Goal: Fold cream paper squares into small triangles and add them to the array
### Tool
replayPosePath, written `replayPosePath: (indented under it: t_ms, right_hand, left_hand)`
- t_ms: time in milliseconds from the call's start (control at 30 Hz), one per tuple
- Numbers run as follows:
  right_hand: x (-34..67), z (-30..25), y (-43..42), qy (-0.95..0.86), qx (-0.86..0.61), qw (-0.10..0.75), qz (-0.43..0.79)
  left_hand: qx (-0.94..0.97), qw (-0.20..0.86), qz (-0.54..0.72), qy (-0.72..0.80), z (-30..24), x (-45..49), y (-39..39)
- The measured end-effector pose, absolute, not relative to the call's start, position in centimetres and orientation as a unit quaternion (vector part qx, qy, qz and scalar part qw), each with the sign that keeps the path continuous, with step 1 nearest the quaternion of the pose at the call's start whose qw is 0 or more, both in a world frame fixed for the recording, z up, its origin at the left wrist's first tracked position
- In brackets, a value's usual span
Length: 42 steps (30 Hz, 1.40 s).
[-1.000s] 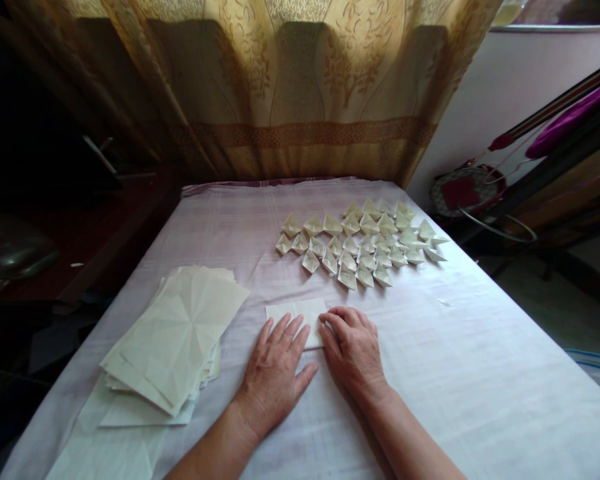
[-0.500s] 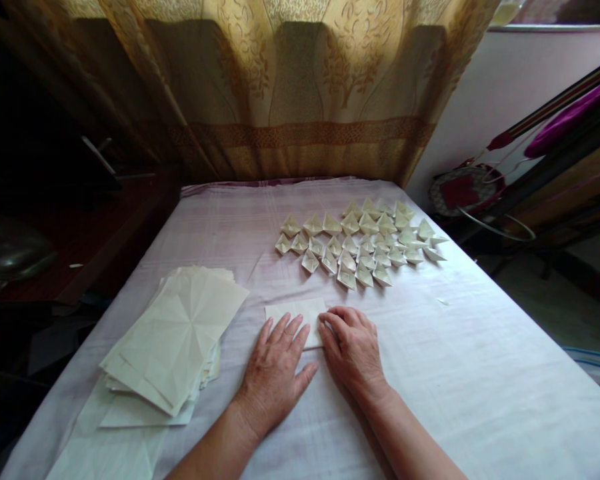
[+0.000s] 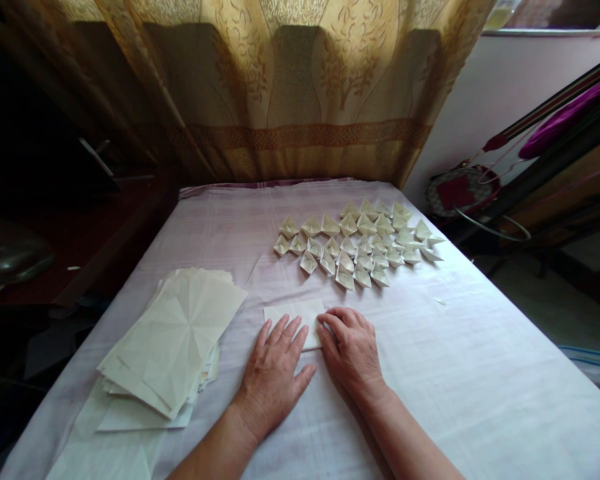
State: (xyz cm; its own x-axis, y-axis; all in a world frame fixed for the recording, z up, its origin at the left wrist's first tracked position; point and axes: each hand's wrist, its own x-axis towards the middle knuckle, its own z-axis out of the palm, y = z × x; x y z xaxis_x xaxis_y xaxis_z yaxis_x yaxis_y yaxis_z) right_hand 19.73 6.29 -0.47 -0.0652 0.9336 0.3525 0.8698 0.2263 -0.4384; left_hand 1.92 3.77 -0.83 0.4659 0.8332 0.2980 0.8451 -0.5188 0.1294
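Observation:
My left hand (image 3: 274, 373) lies flat, fingers stretched out, pressing the near edge of a small folded white paper (image 3: 295, 311) on the cloth-covered table (image 3: 480, 373). My right hand (image 3: 351, 348) rests beside it with fingers curled, fingertips pressing the paper's right edge. Beyond the paper, several small folded paper boats (image 3: 360, 243) sit in rows. To the left lies a stack of creased white sheets (image 3: 173, 340).
A patterned golden curtain (image 3: 290, 87) hangs behind the table. A dark wooden surface (image 3: 80, 240) is on the left. On the right stand a rack with a purple item (image 3: 560, 120) and a round red object (image 3: 457, 190).

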Motion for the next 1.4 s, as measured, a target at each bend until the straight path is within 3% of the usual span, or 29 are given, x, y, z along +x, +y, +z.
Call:
replayPosePath:
  t_ms: [1133,1400]
  right_hand:
    - [19.66,-0.64,6.43,-0.732,-0.624,0.27,0.036]
    - [20.09,-0.97,6.33,-0.726,-0.617,0.301,0.046]
  left_hand:
    - [-0.855,0.038,-0.163,-0.491,-1.03,1.96,3.77]
    - [-0.854,0.045,-0.171,-0.49,-1.08,1.96,3.8]
